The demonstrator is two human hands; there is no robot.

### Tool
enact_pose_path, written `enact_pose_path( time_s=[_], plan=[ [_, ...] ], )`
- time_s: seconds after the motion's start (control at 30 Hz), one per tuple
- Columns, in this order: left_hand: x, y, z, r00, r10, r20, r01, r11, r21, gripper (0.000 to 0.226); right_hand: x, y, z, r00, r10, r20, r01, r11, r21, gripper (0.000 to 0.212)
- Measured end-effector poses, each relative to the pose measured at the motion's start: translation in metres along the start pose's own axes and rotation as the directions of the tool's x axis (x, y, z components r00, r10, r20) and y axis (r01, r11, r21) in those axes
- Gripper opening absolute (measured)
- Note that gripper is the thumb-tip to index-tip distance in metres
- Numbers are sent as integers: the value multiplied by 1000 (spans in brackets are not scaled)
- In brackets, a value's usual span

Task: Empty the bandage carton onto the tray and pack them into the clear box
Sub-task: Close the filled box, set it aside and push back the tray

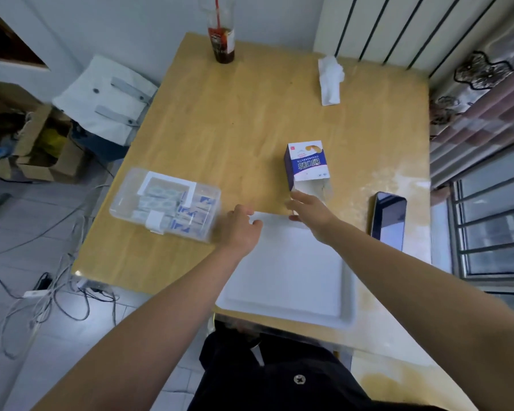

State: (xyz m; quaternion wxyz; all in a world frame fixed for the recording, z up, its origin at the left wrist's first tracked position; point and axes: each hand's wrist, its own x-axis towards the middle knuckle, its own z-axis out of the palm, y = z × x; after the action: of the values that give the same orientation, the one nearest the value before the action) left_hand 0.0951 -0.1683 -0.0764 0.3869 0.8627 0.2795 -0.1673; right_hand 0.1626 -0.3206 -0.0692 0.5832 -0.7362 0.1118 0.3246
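Note:
The bandage carton (306,165), white and blue, lies on the wooden table (235,120) with its open end toward me. My right hand (312,213) hovers just in front of that open end, fingers relaxed, holding nothing. The white tray (288,277) lies bare at the table's near edge. To its left stands the clear box (165,201), lid shut and latched, with several wrapped bandages inside. My left hand (241,228) hangs between the box and the tray's far left corner, fingers loosely curled and holding nothing.
A dark phone (388,219) lies right of the tray. A crumpled tissue (330,79) and a drink cup with a red straw (221,40) stand at the table's far side. Cables, a bag and cardboard boxes lie on the floor at the left.

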Motion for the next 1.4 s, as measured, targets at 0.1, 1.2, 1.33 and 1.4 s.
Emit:
enact_pose_path(
  time_s=[0.1,1.2,1.33,1.4],
  plan=[
    [4,10,8,999,41,30,-40,999,-27,52,-8,-6,-9,987,-125,-97,117,990,-81,26],
    [-105,-44,-41,958,197,-209,-278,817,-505,31,-117,14,27,922,-379,-81,289,811,-508,8],
    [-146,-100,-59,931,223,-289,-352,759,-548,34,-160,36,75,936,-302,180,351,761,-546,8],
    [-167,-129,-64,919,229,-321,-372,773,-514,40,-179,49,100,916,-223,333,390,683,-617,3]
  ],
)
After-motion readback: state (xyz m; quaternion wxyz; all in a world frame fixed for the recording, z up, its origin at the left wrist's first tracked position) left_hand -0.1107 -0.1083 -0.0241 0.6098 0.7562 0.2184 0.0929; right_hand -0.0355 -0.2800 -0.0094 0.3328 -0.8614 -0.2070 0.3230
